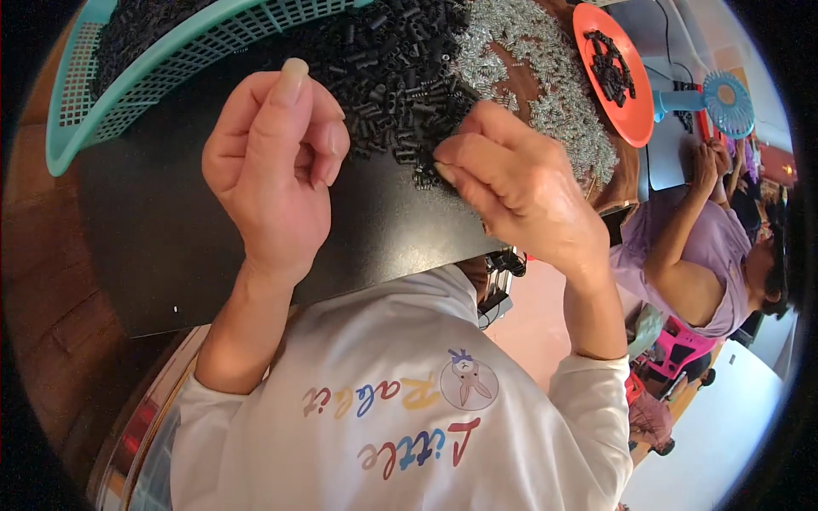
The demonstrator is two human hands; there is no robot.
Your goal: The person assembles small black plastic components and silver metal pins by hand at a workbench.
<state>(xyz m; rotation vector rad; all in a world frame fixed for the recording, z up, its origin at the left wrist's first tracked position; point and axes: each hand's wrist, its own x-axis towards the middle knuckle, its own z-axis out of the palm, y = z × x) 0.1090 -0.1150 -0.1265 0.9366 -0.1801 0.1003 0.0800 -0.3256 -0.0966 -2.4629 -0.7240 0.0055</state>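
Note:
My left hand (pixel 277 162) is raised over the black tabletop (pixel 213 230), its fingers curled and the thumb pressed along the index finger. Whatever it may grip is hidden. At the near right edge of a heap of small black plastic parts (pixel 383 85), my right hand (pixel 532 187) has thumb and fingertips pinched together. Its fingertips cover what they hold, if anything. Many of the black pieces look like short tubes. Right of them spreads a heap of small silvery metal springs (pixel 554 111), partly behind my right hand.
A teal plastic basket (pixel 111 119) full of fine black pieces stands at the far left. An orange plate (pixel 635 106) with more black parts sits at the far right, beside a small blue fan (pixel 727 104). Another person (pixel 699 247) in a purple top works on the right.

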